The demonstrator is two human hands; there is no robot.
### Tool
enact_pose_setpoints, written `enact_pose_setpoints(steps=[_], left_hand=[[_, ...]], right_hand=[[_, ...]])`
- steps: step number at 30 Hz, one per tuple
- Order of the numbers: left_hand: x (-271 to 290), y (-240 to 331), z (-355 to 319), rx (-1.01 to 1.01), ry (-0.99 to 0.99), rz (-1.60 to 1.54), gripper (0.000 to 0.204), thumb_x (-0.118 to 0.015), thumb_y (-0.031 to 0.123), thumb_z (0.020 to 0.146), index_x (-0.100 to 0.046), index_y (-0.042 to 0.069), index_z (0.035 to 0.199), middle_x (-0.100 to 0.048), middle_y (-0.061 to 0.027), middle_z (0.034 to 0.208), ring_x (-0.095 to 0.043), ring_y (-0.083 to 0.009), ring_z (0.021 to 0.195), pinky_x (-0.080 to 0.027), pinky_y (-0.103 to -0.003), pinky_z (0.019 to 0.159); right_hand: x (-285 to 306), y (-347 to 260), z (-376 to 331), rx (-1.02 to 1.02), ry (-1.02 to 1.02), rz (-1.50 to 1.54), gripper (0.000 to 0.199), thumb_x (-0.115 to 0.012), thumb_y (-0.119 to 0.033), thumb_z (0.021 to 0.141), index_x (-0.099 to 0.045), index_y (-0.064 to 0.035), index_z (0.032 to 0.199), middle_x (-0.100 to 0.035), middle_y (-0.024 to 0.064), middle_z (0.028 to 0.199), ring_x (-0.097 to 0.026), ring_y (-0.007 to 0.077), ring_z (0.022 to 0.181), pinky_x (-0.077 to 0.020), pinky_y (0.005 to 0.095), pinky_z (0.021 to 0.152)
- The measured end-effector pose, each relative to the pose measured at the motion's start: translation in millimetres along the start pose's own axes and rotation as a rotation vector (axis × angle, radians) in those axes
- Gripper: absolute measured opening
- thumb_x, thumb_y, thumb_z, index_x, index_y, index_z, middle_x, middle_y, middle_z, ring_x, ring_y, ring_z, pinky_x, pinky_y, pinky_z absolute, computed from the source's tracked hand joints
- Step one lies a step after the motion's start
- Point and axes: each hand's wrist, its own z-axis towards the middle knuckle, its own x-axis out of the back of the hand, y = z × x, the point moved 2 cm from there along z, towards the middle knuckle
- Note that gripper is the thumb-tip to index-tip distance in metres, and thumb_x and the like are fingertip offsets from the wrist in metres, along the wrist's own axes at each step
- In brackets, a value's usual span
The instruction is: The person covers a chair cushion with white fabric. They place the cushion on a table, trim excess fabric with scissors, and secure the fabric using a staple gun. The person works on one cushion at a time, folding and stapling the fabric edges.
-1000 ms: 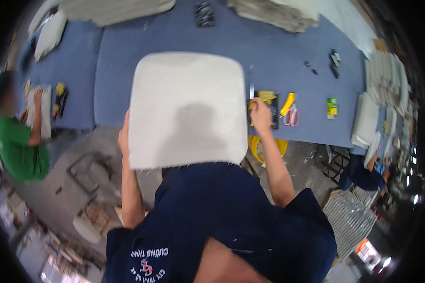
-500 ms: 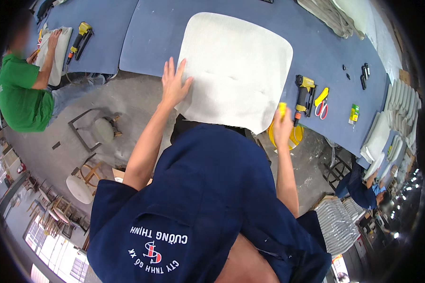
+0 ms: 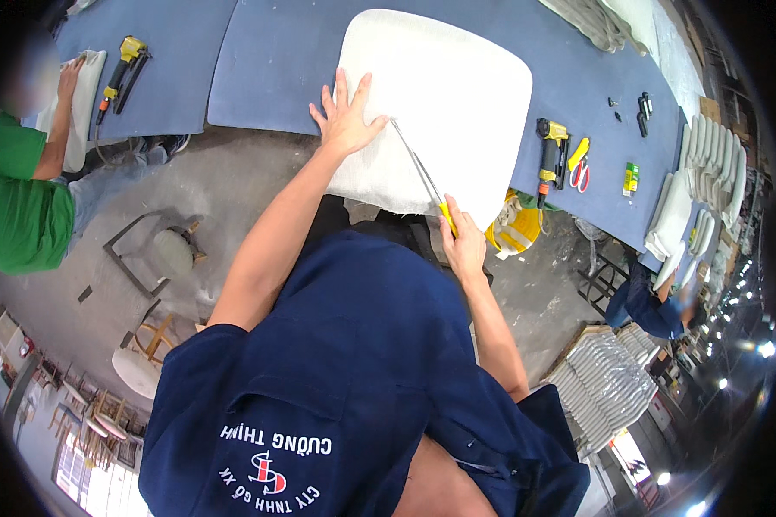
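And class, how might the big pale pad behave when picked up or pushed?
The big pale pad is probably fairly stiff, since it looks flat even past the edge of the blue table. Its frayed near edge may flop, as loose threads show. Being broad, it seems unlikely to roll.

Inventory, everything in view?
Tabletops: at least 2, blue, top
Seat pad: 1, white, centre
Tool: 1, yellow-handled, over seat pad
Staple guns: 2, yellow/black, right of pad, far left
Scissors: 1, red-handled, beside right gun
Box: 1, green/yellow, right of scissors
Bucket: 1, yellow, by table edge
Small items: several, black, upper right
Cloth: uncounted, beige, top right
Stacked pads: uncounted, pale, right
Coworkers: 2, green left, navy right
Furniture: uncounted, mixed, lower left
Left hand: 1, bare, on seat pad
Right hand: 1, bare, gripping tool
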Motion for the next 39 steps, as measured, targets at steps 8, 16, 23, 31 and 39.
enact_pose_setpoints(steps=[8, 16, 23, 31, 39], left_hand=[[7, 11, -1, 0.056, -0.027, -0.079, 0.103, -0.072, 0.058, 0.088, -0.015, 0.038, 0.172, 0.013, -0.018, 0.18, -0.005, -0.0552, 0.161, -0.005, -0.083, 0.12], [11, 11, 1, 0.056, -0.063, -0.071, 0.104, -0.072, 0.057, 0.089, -0.014, 0.037, 0.172, 0.015, -0.0182, 0.179, -0.006, -0.0542, 0.161, -0.008, -0.083, 0.119], [9, 9, 2, 0.048, -0.108, -0.044, 0.104, -0.072, 0.058, 0.091, -0.011, 0.037, 0.173, 0.018, -0.0182, 0.179, -0.004, -0.0531, 0.161, -0.009, -0.083, 0.119], [13, 6, 2, 0.055, -0.124, -0.057, 0.105, -0.072, 0.057, 0.091, -0.008, 0.037, 0.172, 0.02, -0.0188, 0.178, -0.003, -0.053, 0.161, -0.011, -0.084, 0.118], [9, 4, 4, -0.011, -0.06, 0.038, 0.112, -0.073, 0.066, 0.088, -0.008, 0.033, 0.174, 0.01, -0.0209, 0.179, -0.007, -0.0478, 0.162, -0.013, -0.081, 0.119]], right_hand=[[23, -22, 1, -0.006, -0.001, -0.266, 0.055, -0.069, -0.025, 0.101, -0.057, -0.0281, 0.155, -0.065, 0.0104, 0.09, -0.07, 0.0334, 0.07, -0.0597, 0.0462, 0.064], [39, 3, 18, 0.133, -0.028, -0.315, 0.058, -0.07, -0.022, 0.1, -0.055, -0.0334, 0.155, -0.061, 0.0075, 0.089, -0.07, 0.0308, 0.069, -0.0587, 0.0451, 0.063], [31, 13, 23, 0.178, 0.004, -0.438, 0.06, -0.072, -0.021, 0.1, -0.054, -0.0284, 0.157, -0.063, 0.0042, 0.089, -0.069, 0.025, 0.07, -0.0577, 0.0419, 0.063], [-26, 36, 10, -0.719, -0.676, 1.497, 0.034, -0.062, -0.038, 0.109, -0.063, -0.0154, 0.133, -0.059, -0.0002, 0.083, -0.045, 0.0068, 0.051, -0.0353, 0.0247, 0.044], [-45, -7, 7, -0.445, -0.108, -0.029, 0.048, -0.034, -0.036, 0.114, -0.069, -0.0029, 0.109, -0.075, 0.0261, 0.101, -0.074, 0.0457, 0.091, -0.0572, 0.0581, 0.082]])
